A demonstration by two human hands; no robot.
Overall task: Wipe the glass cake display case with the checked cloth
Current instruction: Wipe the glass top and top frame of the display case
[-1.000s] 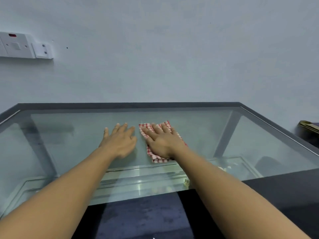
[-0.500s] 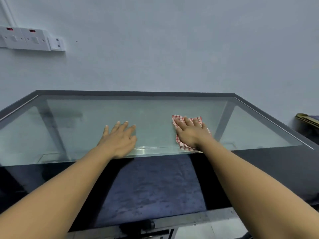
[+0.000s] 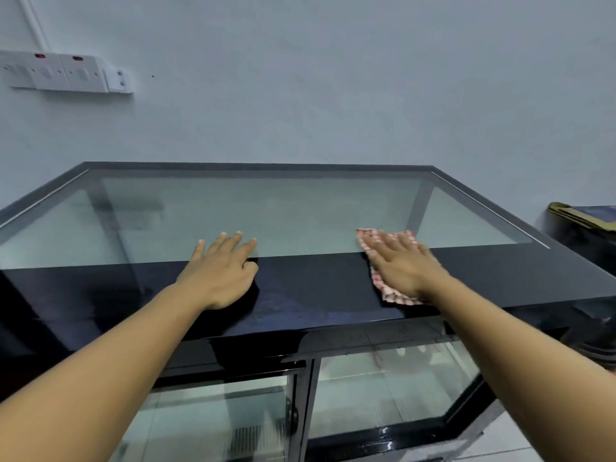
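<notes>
Atop the black-framed glass cake display case (image 3: 300, 211), toward its near right, the right hand (image 3: 403, 265) pressed flat, fingers straight, on the red-and-white checked cloth (image 3: 391, 295) to wipe. The left hand (image 3: 221, 271) lay flat and empty, probably bracing.

hands: 2 (left hand (image 3: 220, 271), right hand (image 3: 405, 265)) | checked cloth (image 3: 388, 294): 1 | display case (image 3: 300, 211): 1
</notes>
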